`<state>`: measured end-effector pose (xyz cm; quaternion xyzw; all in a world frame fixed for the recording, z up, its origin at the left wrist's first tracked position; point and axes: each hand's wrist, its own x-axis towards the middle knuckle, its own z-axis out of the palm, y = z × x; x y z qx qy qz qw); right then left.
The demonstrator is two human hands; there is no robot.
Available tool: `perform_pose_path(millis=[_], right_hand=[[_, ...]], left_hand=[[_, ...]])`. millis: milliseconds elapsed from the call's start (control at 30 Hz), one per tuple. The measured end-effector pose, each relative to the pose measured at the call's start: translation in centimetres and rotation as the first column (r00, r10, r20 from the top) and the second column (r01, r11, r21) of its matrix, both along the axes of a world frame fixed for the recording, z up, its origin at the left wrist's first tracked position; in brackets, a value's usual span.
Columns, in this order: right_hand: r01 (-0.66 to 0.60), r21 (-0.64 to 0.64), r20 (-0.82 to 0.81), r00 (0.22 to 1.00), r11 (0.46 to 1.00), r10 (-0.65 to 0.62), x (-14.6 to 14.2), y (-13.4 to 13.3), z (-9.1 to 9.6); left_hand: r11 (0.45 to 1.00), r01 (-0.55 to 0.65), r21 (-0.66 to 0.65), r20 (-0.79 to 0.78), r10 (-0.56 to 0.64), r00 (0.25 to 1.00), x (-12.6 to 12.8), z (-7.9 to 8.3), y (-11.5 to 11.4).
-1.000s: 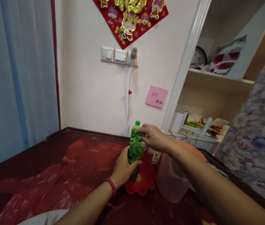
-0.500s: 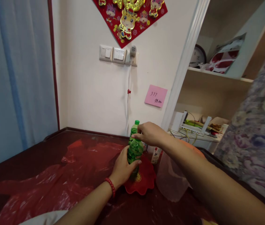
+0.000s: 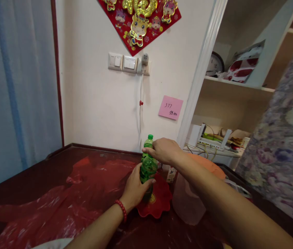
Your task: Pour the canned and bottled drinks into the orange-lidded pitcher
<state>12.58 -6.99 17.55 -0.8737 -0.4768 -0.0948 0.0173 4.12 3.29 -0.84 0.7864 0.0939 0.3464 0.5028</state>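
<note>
The left hand (image 3: 133, 188) holds one see-through green plastic bottle (image 3: 149, 169), and the right hand (image 3: 166, 150) grips its top. A second green plastic bottle (image 3: 149, 142) stands just past both hands. One red wavy-edged plate (image 3: 160, 202) lies below them.

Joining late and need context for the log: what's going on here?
A person is handling a green bottle bare-handed. The left grip is wrapped around its body; the right grip is over its top, hiding whether a cap is on. The bottle looks upright, above a red scalloped tray. A second bottle, with its green cap on, is just behind. Red plastic lies to the left.
</note>
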Motion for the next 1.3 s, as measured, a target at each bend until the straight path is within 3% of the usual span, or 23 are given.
perform_pose_path(millis=[200, 400, 667, 933, 1133, 1300], right_hand=[[-0.110, -0.023, -0.073, 0.991, 0.994, 0.108, 0.6, -0.3, 0.2], [0.057, 0.013, 0.047, 0.997, 0.998, -0.057, -0.6, 0.2, -0.6], [-0.002, 0.030, 0.044, 0.999, 1.000, 0.001, -0.7, -0.4, -1.1], [0.055, 0.122, 0.055, 0.997, 0.991, -0.062, -1.5, 0.1, -2.3], [-0.052, 0.207, 0.144, 0.989, 0.977, 0.022, -3.1, -3.6, -3.0], [-0.225, 0.180, 0.159, 0.967, 0.958, 0.197, -4.5, -8.1, -6.6]], left_hand=[[1.000, -0.021, 0.008, -0.023, 0.021, 1.000, -0.1, 0.1, -0.1], [1.000, -0.010, 0.028, -0.014, 0.011, 1.000, 0.0, -0.1, 0.1], [0.999, -0.018, 0.031, -0.018, 0.018, 1.000, 0.3, -0.5, 0.2], [0.999, 0.028, -0.018, 0.033, -0.027, 0.999, 0.0, 0.0, 0.2], [0.999, 0.024, -0.021, 0.015, -0.024, 1.000, -0.2, 0.3, 0.2], [0.999, 0.026, 0.026, 0.013, -0.026, 1.000, -0.2, 0.4, 0.4]])
